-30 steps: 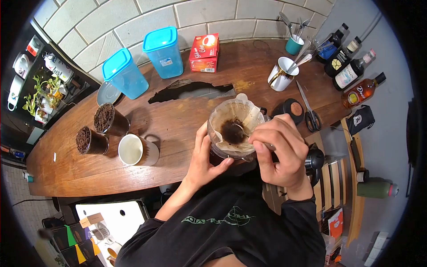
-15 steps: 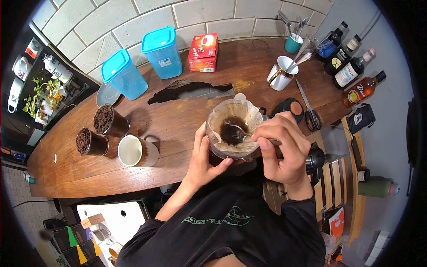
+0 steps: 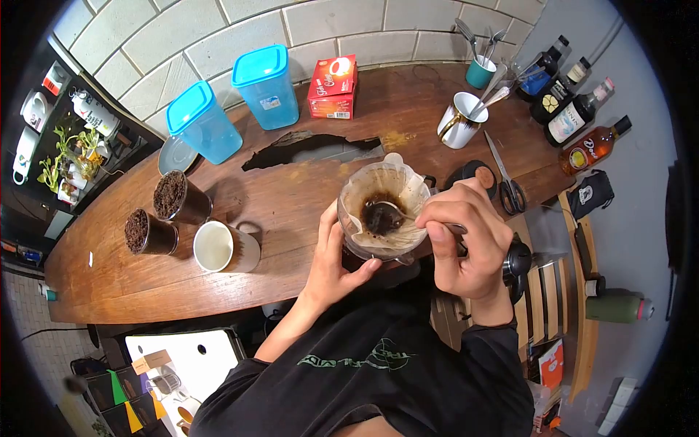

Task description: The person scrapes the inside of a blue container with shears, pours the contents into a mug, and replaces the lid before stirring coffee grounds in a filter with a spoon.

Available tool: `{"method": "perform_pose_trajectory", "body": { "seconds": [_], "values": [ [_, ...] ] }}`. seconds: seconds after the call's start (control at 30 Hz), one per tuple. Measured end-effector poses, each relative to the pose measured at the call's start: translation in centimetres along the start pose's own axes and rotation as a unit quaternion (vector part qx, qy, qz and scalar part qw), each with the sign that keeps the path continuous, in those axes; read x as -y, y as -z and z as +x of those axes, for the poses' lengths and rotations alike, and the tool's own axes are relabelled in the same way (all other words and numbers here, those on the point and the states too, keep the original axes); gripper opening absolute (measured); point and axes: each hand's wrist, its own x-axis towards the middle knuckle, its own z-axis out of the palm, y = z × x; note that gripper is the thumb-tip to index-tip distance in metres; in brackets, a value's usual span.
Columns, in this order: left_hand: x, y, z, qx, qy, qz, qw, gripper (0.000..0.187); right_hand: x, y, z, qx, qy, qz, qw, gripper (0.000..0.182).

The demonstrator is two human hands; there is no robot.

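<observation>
A clear coffee dripper [image 3: 348, 231] lined with a pale paper filter [image 3: 411, 191] stands near the counter's front edge. Dark wet coffee grounds [image 3: 377, 221] lie in the bottom of the filter, with brown stains up its sides. My left hand [image 3: 336, 258] is wrapped round the dripper's left side, thumb at the front. In my right hand [image 3: 470, 237] a metal spoon [image 3: 405, 216] is pinched by its handle, and its bowl dips into the grounds. What supports the dripper underneath is mostly hidden.
A white mug [image 3: 237, 247] and two glasses of dark grounds [image 3: 182, 197] stand left. A ragged hole [image 3: 313, 149] breaks the wooden counter behind the dripper. Scissors [image 3: 504, 175], a mug with spoons [image 3: 460, 124] and several bottles [image 3: 571, 116] are right. Blue-lidded containers [image 3: 266, 87] stand behind.
My right hand has shifted slightly right, and the spoon's bowl has moved within the grounds. My left hand and the dripper stay in place.
</observation>
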Motion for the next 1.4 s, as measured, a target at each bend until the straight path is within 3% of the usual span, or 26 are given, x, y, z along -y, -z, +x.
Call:
{"method": "perform_pose_trajectory", "body": {
  "seconds": [0.53, 0.73, 1.07, 1.23, 1.4],
  "values": [
    [-0.1, 0.0, 0.0, -0.004, 0.0, 0.001, 1.0, 0.072, -0.1, 0.2, -0.2, -0.051, -0.001, -0.014, 0.999, 0.004],
    [-0.2, 0.0, 0.1, -0.002, 0.002, -0.001, 1.0, 0.073, 0.1, -0.4, -0.3, 0.003, -0.02, -0.008, 1.0, 0.005],
    [-0.2, 0.0, 0.0, -0.007, 0.005, -0.003, 1.0, 0.072, 1.2, 0.5, -0.3, -0.016, 0.002, 0.037, 0.999, 0.007],
    [-0.2, 0.0, 0.2, -0.006, -0.006, 0.003, 1.0, 0.072, 0.3, -0.2, -0.5, 0.015, -0.004, 0.007, 1.0, 0.007],
    [-0.1, 0.0, 0.0, -0.004, -0.002, 0.003, 1.0, 0.072, 0.6, 0.3, -0.2, -0.019, 0.015, -0.031, 0.999, 0.008]
  ]
}}
